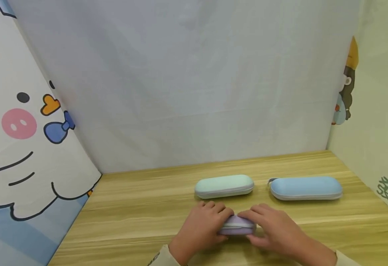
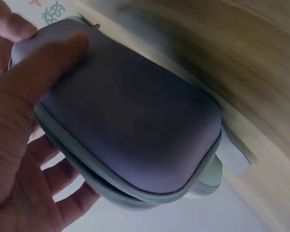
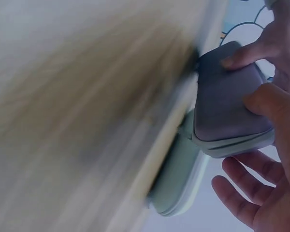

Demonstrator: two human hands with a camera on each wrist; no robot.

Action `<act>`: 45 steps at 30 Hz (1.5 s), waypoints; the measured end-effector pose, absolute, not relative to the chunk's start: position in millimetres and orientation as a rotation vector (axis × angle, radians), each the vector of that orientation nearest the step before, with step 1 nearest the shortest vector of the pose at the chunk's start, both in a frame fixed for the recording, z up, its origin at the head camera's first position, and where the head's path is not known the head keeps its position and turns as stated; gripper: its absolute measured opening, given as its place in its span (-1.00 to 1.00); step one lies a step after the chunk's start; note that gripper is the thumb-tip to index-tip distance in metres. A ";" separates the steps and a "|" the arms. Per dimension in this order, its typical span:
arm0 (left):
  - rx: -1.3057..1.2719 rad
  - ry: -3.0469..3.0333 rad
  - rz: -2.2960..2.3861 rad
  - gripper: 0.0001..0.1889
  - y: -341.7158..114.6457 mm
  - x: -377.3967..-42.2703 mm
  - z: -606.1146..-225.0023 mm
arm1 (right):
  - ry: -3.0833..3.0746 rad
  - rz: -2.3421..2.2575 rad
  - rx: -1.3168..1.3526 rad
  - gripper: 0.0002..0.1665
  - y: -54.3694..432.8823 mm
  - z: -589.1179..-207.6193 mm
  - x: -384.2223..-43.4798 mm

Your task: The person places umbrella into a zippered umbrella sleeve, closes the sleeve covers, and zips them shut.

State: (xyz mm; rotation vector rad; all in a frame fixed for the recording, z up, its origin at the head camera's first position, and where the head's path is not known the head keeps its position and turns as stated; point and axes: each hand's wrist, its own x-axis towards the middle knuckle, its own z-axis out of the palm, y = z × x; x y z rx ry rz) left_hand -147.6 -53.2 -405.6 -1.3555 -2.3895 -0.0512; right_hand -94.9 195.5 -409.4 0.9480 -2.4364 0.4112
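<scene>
A purple zippered case (image 1: 237, 224) is held between both hands, low over the wooden table in front of me. My left hand (image 1: 204, 226) grips its left end; in the left wrist view the thumb (image 2: 48, 65) lies along one broad face, with the fingers round the zipper side. The right hand (image 1: 275, 229) grips the other end, its thumb (image 3: 268, 100) pressing the same face in the right wrist view. A pale grey zipper band (image 2: 111, 179) runs round the case's edge, and a grey strap (image 2: 234, 150) shows at one end.
Behind the hands lies a mint-green case (image 1: 225, 186) on the table (image 1: 130, 210). A light-blue case (image 1: 305, 187) with a dark loop lies farther right. White cloth (image 1: 197, 92) hangs at the back, with cartoon-printed panels (image 1: 20, 166) at the sides.
</scene>
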 end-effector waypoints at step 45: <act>-1.390 -1.986 -0.960 -0.11 -76.0 -154.8 -390.6 | -1.918 2.722 0.903 -0.75 188.1 -363.5 -99.9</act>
